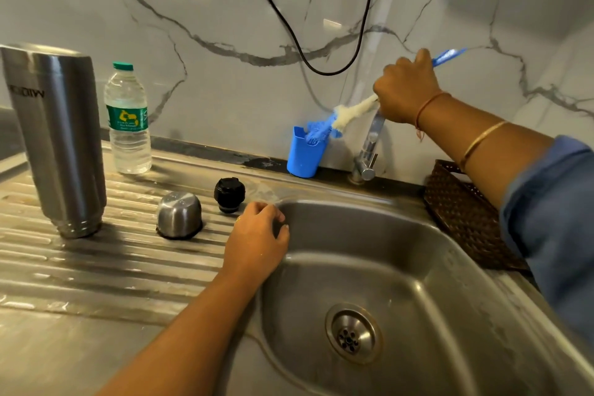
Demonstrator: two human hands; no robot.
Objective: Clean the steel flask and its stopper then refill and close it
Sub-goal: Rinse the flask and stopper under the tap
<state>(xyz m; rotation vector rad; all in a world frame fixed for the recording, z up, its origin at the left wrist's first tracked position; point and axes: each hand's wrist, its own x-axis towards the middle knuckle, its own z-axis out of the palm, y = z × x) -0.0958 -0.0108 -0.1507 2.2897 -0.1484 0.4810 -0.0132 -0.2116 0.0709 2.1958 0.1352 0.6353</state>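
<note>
steel flask (54,138) stands mouth-down on the ribbed drainboard of the counter (96,270), far left, well apart from both hands. clear water bottle (128,119), green cap on, stands upright just behind and right of it. steel cup (179,215) sits inverted on the ribs. black stopper (229,194) is just right of the cup, near the sink (418,251) corner.

left hand (257,241) rests on the sink's left rim, fingers loosely curled and holding nothing. it is close to the stopper, not touching it.

right hand (406,90) is raised above the tap (366,154), fingers wrapped round the blue handle of a bottle brush (353,112). the brush slants down to the left, white bristles clear of the fist, blue tip at the mouth of a blue holder (303,157) against the wall.

brown woven basket (463,212) sits right of the tap. black cable (279,10) loops down the marble wall.
</note>
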